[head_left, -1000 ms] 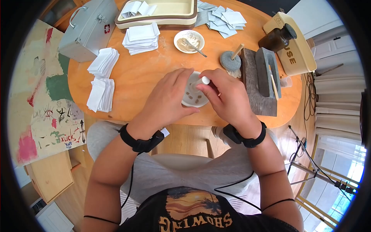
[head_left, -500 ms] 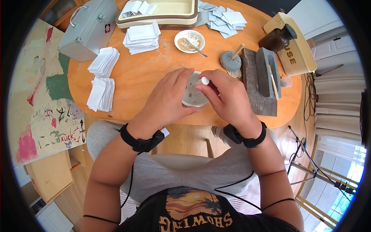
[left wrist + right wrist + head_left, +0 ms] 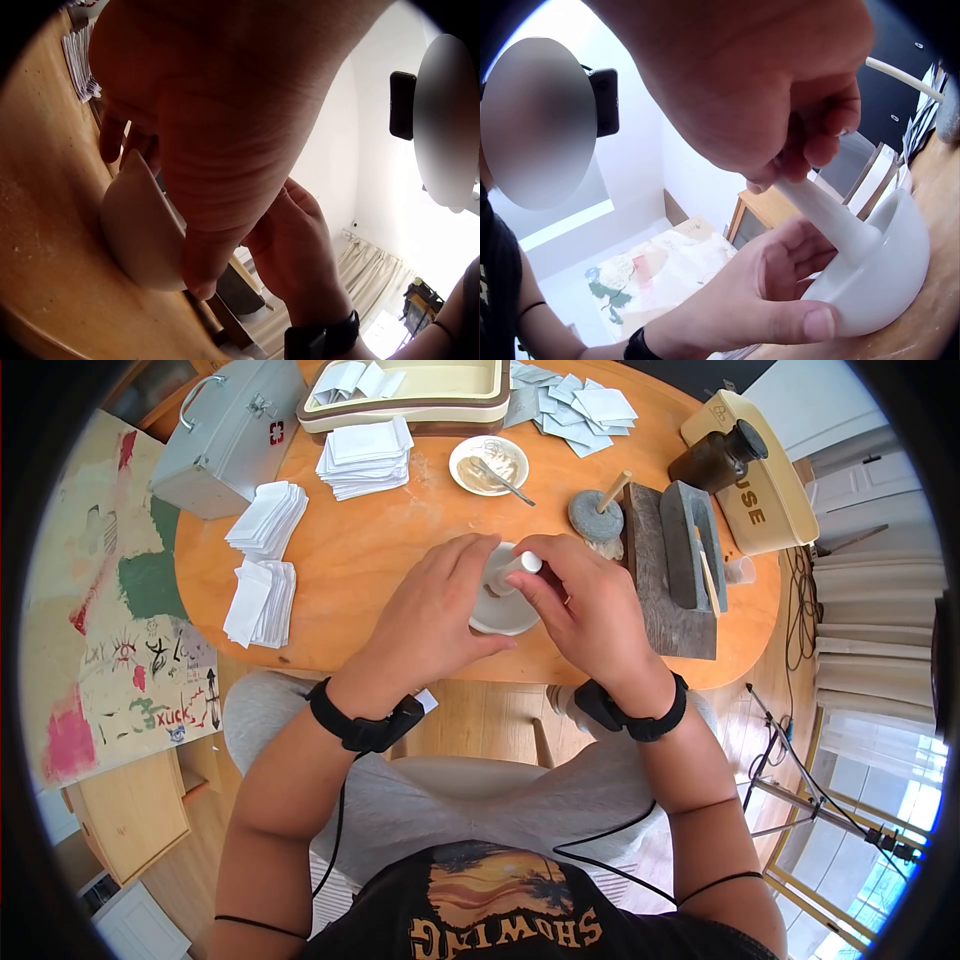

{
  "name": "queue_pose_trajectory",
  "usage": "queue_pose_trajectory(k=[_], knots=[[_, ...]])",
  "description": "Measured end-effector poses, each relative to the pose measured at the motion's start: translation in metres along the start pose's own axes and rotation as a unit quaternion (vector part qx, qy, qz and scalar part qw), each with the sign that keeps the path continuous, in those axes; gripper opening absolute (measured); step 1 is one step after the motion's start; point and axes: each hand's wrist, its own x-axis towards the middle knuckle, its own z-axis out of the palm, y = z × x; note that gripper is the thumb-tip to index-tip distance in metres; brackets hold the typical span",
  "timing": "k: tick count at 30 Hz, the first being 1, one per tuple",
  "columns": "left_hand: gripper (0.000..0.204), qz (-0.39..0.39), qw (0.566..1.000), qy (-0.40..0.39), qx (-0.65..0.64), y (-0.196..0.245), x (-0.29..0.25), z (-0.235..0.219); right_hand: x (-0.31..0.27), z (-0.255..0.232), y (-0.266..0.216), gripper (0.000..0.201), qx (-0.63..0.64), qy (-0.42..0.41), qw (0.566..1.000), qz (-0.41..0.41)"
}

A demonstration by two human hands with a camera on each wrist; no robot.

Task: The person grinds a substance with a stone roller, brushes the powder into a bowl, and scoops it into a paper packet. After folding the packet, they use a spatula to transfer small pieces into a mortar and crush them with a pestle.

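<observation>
A white mortar (image 3: 507, 623) stands on the wooden table in front of the person. The left hand (image 3: 430, 605) grips its side, fingers round the far part and thumb along the near rim. In the right hand (image 3: 596, 600) is a white pestle (image 3: 829, 217), pinched near its top between thumb and fingers. The pestle leans, its thick lower end down inside the mortar, as the right wrist view shows. A little brown material shows beside the pestle in the head view; most of the mortar's floor is hidden.
Beyond the hands sits a white bowl (image 3: 462, 472) of pale paste with a spoon (image 3: 510, 486). White paper stacks (image 3: 262, 605) lie left, near a metal case (image 3: 215, 450). At right are a round stone with a wooden handle (image 3: 597, 518), a dark board (image 3: 680, 632) and a brown jar (image 3: 705, 465).
The pestle has shifted slightly within the mortar, its upper end a little farther from the person. Several brown pieces seen on the mortar's floor earlier are now mostly out of sight. The left hand stays put.
</observation>
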Motion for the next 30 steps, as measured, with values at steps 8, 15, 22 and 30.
queue_pose_trajectory(k=[8, 15, 22, 30], knots=[[0.099, -0.004, 1.000, -0.001, 0.003, -0.0007, -0.0003, 0.0008, -0.0005, -0.0004, -0.0039, 0.023, 0.009, 0.012, 1.000, -0.016], [0.100, -0.004, 1.000, -0.003, 0.002, -0.0014, -0.0004, -0.0004, 0.0000, 0.0003, -0.0041, 0.024, -0.014, 0.006, 1.000, -0.010], [0.103, -0.014, 1.000, -0.008, -0.004, 0.0003, -0.0002, -0.0001, 0.0000, 0.0010, -0.0008, 0.023, -0.023, 0.006, 0.999, -0.029], [0.106, -0.011, 1.000, -0.006, -0.008, -0.0012, -0.0014, 0.0000, 0.0010, 0.0013, -0.0058, 0.022, -0.013, 0.023, 0.999, -0.041]])
